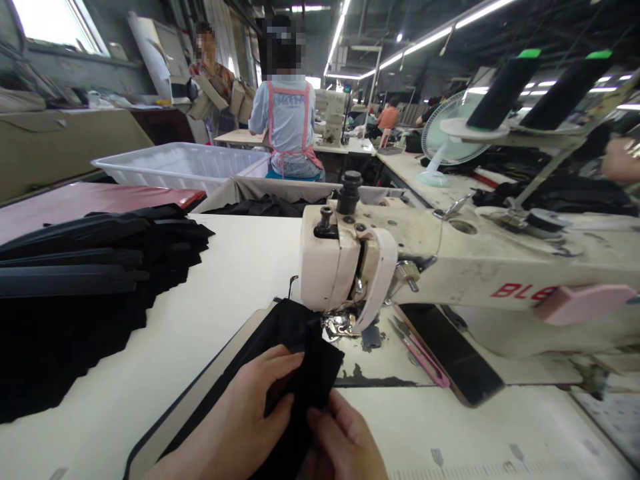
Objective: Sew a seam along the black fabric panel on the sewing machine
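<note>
A dark fabric piece (320,363) lies in front of the sewing machine (345,260), its far edge close to the presser foot (340,325). My left hand (255,407) rests on the cloth from the left, thumb and forefinger bent around a fold of it. My right hand (345,437) pinches the fabric's near right edge between thumb and fingers. Part of the cloth is hidden beneath both hands. Along its left side runs a beige strip with a dark border (200,387) on the table.
Stacked black fabric pieces (100,287) spread over the left of the white table. Pink-handled thread snips (423,353) and a phone (450,353) lie right of the needle area. Behind are a white plastic bin (180,163), a fan (450,133) and a seated person (290,120).
</note>
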Tool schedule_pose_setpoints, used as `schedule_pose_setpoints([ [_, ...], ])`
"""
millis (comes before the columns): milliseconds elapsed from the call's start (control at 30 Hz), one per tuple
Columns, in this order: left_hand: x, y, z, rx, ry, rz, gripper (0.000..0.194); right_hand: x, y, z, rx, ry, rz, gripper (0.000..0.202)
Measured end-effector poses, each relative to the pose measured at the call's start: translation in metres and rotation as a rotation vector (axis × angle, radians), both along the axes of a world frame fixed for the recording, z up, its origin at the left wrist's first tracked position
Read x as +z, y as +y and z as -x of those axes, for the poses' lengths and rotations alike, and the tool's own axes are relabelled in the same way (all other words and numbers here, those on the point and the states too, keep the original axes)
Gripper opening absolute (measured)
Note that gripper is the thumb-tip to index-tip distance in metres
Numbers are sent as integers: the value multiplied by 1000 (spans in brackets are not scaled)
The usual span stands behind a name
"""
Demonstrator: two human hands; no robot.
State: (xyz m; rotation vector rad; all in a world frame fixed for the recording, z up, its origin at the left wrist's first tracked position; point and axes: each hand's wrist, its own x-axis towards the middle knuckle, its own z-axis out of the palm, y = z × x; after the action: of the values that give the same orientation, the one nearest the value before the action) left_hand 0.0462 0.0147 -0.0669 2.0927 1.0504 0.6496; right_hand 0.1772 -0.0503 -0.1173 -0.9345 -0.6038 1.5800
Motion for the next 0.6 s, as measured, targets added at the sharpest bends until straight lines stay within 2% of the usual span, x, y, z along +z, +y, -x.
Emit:
schedule_pose_setpoints([
  [67,8,-1,-3,-38,35,-111,51,5,12,-10,-62,91,67,34],
  [133,11,-4,-8,-61,39,-296,56,13,20,-18,-38,120,104,32],
  [233,4,-11,-16,-83,64,-485,67,22,26,-22,-42,110,154,33],
  [367,-9,-16,-21,-57,135,-531,93,23,28,-23,-92,20,174,27],
  [600,-8,-15,-24,-76,132,-590,105,28,30,-28,-87,6,163,22],
])
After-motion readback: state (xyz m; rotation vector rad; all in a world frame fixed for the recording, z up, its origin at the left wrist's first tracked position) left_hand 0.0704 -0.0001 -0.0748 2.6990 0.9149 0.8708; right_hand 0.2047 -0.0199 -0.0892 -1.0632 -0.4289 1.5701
